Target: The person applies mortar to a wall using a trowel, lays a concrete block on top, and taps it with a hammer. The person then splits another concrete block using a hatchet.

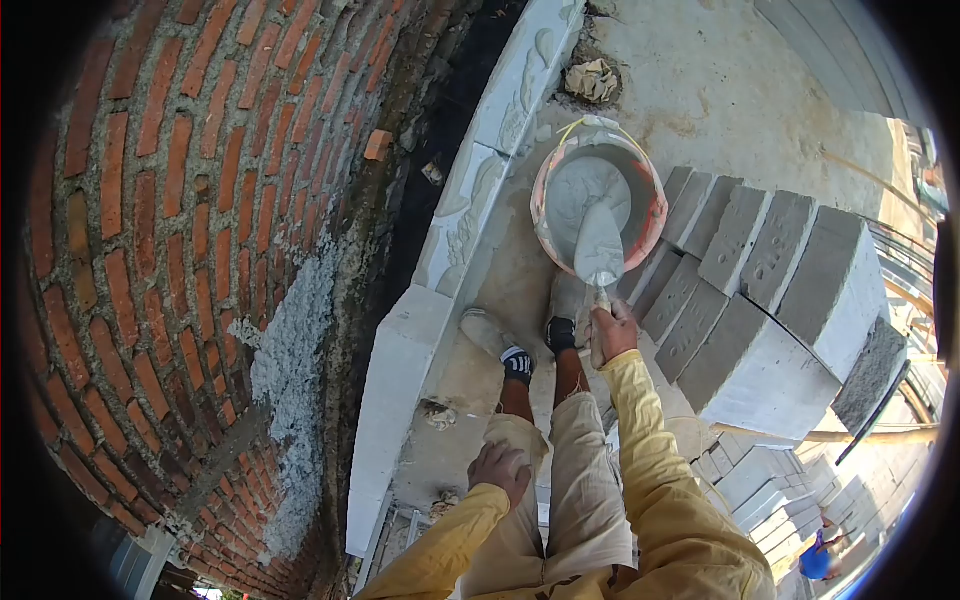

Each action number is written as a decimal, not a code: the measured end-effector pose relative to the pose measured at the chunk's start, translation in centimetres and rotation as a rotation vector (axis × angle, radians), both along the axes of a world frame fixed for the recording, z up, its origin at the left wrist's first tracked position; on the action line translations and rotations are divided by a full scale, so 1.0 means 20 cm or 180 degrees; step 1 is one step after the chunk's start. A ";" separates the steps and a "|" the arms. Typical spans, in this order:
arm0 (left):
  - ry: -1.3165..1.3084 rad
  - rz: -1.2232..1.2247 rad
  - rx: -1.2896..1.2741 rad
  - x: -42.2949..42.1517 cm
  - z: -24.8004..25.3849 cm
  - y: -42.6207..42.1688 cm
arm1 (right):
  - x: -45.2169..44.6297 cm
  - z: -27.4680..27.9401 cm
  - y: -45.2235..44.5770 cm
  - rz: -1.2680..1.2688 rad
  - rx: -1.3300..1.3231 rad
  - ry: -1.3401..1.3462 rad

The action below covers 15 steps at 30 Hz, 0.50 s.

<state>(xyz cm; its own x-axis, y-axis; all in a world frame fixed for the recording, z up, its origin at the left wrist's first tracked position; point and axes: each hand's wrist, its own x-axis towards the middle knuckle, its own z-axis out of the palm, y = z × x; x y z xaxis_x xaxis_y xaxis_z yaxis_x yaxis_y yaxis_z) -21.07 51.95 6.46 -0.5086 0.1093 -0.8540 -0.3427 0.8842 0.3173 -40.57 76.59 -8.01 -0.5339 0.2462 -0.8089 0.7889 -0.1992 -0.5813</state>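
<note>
My right hand [614, 332] is wrapped round the handle of a trowel [600, 245], whose blade reaches over the near side of a bucket [655, 215]. Grey wet mortar [585, 190] lies inside the bucket, and some coats the blade. My left hand [502, 470] rests on my left knee, fingers spread a little, with nothing seen in it. Left of the bucket runs a low wall of pale blocks [400, 345], with patches of mortar on the top of its far part.
A brick wall [160, 270] rises at the left beyond a dark gap. Stacked grey blocks [740, 345] stand to the right of the bucket. A crumpled paper [592, 80] lies on the floor beyond it. A person in blue [818, 558] is far below at the right.
</note>
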 end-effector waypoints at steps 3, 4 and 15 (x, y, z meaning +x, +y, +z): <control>-0.0130 -0.0015 -0.0013 -0.01 0.01 0.00 | -0.22 0.14 -0.06 0.0233 0.0120 0.0118; -0.0188 -0.0031 -0.0012 -0.01 0.01 0.00 | -0.31 0.12 -0.06 0.0395 0.0206 0.0363; 0.0209 0.0281 0.0108 0.01 -0.03 0.04 | -1.89 -0.15 -0.14 0.2267 0.3292 0.1226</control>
